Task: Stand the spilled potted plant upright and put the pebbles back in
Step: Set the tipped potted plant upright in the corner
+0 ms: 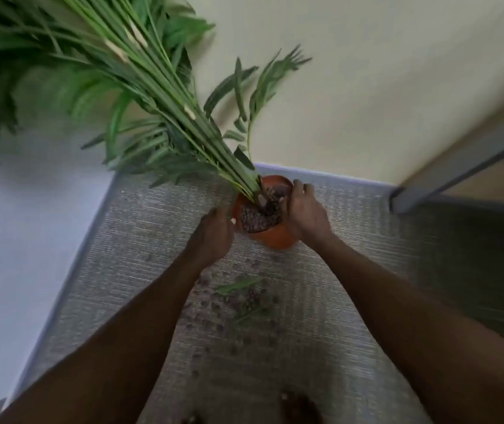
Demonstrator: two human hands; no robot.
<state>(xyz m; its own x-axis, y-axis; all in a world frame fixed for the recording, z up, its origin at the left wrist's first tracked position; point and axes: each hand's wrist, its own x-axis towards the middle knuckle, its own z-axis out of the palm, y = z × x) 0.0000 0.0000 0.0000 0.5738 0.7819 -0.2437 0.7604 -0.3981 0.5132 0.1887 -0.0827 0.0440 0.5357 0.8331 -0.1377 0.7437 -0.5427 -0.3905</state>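
Note:
An orange pot (275,237) stands on a grey rug (140,240), holding brown pebbles (257,217) and a tall green plant (140,78) whose stems lean up and to the left. My left hand (214,237) grips the pot's left rim. My right hand (304,214) wraps the right rim, fingers over the top edge. Several spilled pebbles (214,307) and loose green leaves (238,284) lie scattered on the rug in front of the pot, between my forearms.
A cream wall (382,87) rises behind the pot. A grey table leg (446,175) comes down at the right onto the rug. Pale floor (15,240) lies left of the rug. My foot (296,408) shows at the bottom edge.

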